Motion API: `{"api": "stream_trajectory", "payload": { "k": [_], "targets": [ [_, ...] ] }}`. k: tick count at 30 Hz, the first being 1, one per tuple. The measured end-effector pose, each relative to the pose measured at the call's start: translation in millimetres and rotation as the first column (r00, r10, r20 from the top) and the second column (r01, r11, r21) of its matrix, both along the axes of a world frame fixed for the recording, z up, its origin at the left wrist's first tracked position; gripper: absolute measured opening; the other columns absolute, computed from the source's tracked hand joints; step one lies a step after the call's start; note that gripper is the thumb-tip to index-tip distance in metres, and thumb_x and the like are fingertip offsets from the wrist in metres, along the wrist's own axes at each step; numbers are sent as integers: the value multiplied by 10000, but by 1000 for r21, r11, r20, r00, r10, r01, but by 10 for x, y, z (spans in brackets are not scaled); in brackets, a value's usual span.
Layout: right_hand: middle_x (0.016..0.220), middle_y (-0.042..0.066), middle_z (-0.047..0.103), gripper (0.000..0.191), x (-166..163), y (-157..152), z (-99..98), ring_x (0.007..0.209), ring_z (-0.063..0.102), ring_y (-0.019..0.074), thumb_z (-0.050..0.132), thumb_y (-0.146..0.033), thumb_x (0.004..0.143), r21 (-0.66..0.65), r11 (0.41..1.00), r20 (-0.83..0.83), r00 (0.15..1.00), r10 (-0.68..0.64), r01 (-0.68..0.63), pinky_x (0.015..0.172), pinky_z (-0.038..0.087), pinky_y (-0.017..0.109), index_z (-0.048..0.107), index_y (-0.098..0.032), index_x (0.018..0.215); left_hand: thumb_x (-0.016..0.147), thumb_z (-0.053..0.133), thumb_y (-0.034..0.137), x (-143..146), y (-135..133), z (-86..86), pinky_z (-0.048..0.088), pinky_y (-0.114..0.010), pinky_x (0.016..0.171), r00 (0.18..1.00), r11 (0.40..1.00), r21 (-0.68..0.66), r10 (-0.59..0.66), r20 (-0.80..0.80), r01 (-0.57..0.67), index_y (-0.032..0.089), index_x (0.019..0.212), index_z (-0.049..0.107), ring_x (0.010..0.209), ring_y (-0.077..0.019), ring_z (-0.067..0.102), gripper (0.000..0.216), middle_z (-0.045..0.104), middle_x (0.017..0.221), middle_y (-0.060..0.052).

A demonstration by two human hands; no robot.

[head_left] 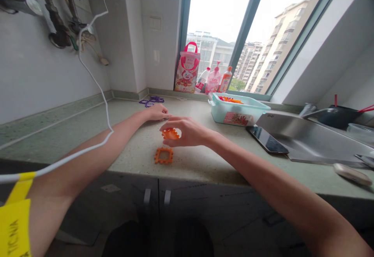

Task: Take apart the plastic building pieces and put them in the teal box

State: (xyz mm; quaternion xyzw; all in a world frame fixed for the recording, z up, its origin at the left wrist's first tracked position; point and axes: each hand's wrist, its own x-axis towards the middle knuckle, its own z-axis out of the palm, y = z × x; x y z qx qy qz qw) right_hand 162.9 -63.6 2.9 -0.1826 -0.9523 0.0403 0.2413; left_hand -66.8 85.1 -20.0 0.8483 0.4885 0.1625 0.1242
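Observation:
My right hand (pixel 187 131) grips an orange toothed building piece (pixel 170 134) between thumb and fingers, a little above the countertop. Just below it, a second orange piece, a square frame with toothed edges (pixel 163 156), lies flat near the counter's front edge. My left hand (pixel 157 112) rests low over the counter, beyond and to the left of the right hand. Its fingers are curled together, and what they hold, if anything, is hidden. Behind the left hand lie several purple toothed pieces (pixel 152 101).
A light-green tub (pixel 217 112) with orange and red pieces stands behind right, beside a phone (pixel 267 140) and a steel sink (pixel 309 144). A pink bag (pixel 187 73) and bottles (pixel 213 80) line the window. A white cable (pixel 102 93) hangs across the left arm.

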Motion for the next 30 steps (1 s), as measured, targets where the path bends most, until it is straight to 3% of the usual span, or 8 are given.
{"api": "stream_trajectory", "payload": {
  "k": [7, 12, 16, 20, 26, 30],
  "targets": [
    [1048, 74, 725, 347, -167, -244, -68, 932, 685, 209, 732, -481, 976, 7, 994, 160, 981, 109, -111, 872, 490, 328, 759, -214, 1197, 806, 654, 633, 7, -15, -3, 327, -309, 552, 1000, 1000, 5, 1, -1, -1, 218, 587, 647, 538, -162, 515, 469, 624, 549, -6],
    [1041, 59, 707, 450, -177, -238, -83, 956, 681, 213, 802, -585, 892, -43, 993, 151, 982, 116, -111, 886, 487, 321, 767, -241, 1180, 813, 650, 635, 8, -8, -3, 329, -312, 557, 1000, 1000, 5, -7, -9, 7, 221, 577, 636, 530, -160, 514, 477, 625, 545, -4],
    [1056, 66, 717, 358, -146, -152, -73, 957, 686, 212, 783, -491, 934, -61, 994, 158, 983, 96, -87, 872, 480, 319, 775, -244, 1194, 814, 642, 631, 22, -16, 4, 334, -307, 568, 1000, 1000, 12, -6, -16, 6, 223, 603, 659, 546, -164, 531, 459, 629, 549, 0],
    [1051, 58, 733, 294, -46, 34, -62, 908, 687, 194, 782, -414, 928, -85, 996, 166, 986, -3, 18, 856, 476, 307, 794, -247, 1169, 820, 620, 610, -24, 21, -3, 332, -307, 591, 998, 991, 129, 47, -51, -40, 222, 609, 661, 594, -178, 566, 443, 641, 578, -11],
    [1064, 57, 748, 294, 128, 268, -77, 914, 686, 185, 791, -401, 903, -68, 988, 162, 978, -128, 141, 858, 466, 300, 804, -250, 1156, 822, 642, 559, -280, 216, -105, 442, -299, 727, 985, 954, 255, 171, -19, -160, 214, 840, 757, 820, -222, 680, 364, 776, 862, -55],
    [1153, 71, 732, 335, 284, 401, -8, 932, 687, 199, 800, -372, 873, 70, 977, 118, 971, -208, 200, 861, 471, 317, 796, -265, 1190, 841, 654, 518, -426, 334, -183, 488, -383, 1006, 960, 901, 347, 281, -9, -261, 230, 1048, 787, 1172, -324, 662, 379, 760, 1207, -106]
  ]
}}
